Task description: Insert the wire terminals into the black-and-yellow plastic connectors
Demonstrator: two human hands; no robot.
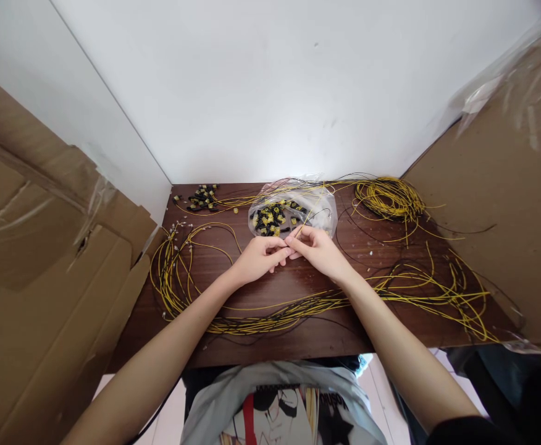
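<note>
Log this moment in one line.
right hand: pinching thin wire; left hand: touching right hand; beyond: plastic bag, black and yellow pieces; nearer: yellow-and-black wire bundle

- Bright, soft light fills the white panel (270,80) beyond your fingers (278,254), palest low down, straight ahead of them.
- Pale glare hazes the plastic bag (320,201) just past them.
- The cardboard (43,259) to their left looks dimmer.
- Wide-angle distortion stretches your forearms (173,334) behind them.
- Fine detail between your fingertips is indistinct.
</note>
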